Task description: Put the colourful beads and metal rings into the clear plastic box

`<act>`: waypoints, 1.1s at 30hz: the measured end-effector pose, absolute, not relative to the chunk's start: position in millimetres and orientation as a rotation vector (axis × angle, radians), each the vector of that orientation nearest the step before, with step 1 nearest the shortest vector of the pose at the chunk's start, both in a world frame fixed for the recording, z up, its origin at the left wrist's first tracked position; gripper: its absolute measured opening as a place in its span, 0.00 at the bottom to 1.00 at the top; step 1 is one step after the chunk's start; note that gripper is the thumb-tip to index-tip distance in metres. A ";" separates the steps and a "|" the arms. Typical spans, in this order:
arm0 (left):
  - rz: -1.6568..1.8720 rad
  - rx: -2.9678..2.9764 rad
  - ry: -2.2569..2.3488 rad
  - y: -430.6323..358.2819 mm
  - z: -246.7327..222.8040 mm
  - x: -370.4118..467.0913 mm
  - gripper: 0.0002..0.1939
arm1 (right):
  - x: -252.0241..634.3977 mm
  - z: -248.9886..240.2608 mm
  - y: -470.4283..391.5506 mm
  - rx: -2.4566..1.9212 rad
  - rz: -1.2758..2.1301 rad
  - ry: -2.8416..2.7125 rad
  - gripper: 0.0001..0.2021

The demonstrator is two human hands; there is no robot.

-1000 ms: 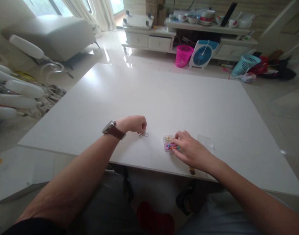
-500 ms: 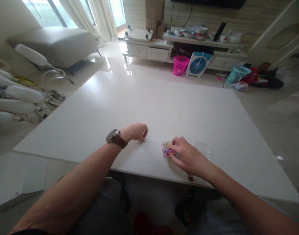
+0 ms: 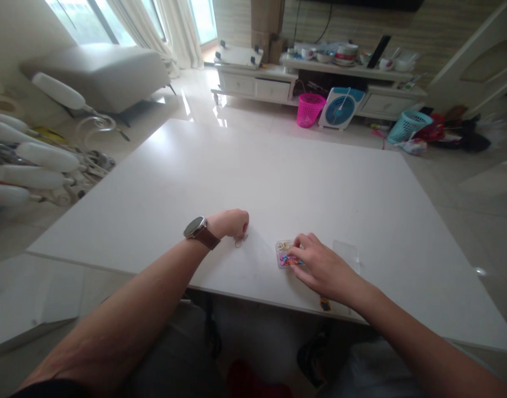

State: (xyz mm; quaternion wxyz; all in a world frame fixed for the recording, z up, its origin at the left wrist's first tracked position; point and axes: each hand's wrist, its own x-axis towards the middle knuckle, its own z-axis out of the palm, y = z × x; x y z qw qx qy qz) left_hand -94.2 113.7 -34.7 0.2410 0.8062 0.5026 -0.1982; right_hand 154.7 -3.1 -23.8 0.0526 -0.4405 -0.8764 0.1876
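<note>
My left hand (image 3: 235,223), with a watch (image 3: 195,226) on its wrist, is low over the white table, fingers curled down in a pinch. Small metal rings (image 3: 238,242) show at its fingertips, one held there; the exact grip is partly hidden. To the right sits a clear plastic box (image 3: 277,264) with compartments. Gold-coloured rings (image 3: 283,246) lie in its far part and small colourful pieces (image 3: 285,260) in its near part. My right hand (image 3: 319,265) reaches over the box's right side, fingers bent and apart above the colourful pieces.
A clear lid (image 3: 346,251) lies right of the box on the table (image 3: 278,171). Near the front edge is a small dark and yellow item (image 3: 325,304). Beyond stand a pink basket (image 3: 310,110), a blue fan (image 3: 340,109) and a TV cabinet (image 3: 272,89).
My left fingers have curled tighter, and the rings beneath have shifted slightly. My right hand stays over the box, its fingertips moved a little. The whole view has drifted slightly.
</note>
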 end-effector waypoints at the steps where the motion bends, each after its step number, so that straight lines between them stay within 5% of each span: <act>1: -0.533 2.207 1.372 114.2 -33.3 -95.1 0.08 | 154.7 -24.1 -3.0 -1.341 0.570 -2.667 0.07; 25: -0.619 2.196 1.381 121.9 -35.0 -105.7 0.12 | 155.4 -21.9 -5.4 -1.338 0.572 -2.677 0.06; 33: -0.317 2.294 1.262 114.1 -25.7 -95.9 0.08 | 155.5 -20.2 -7.5 -1.349 0.588 -2.685 0.08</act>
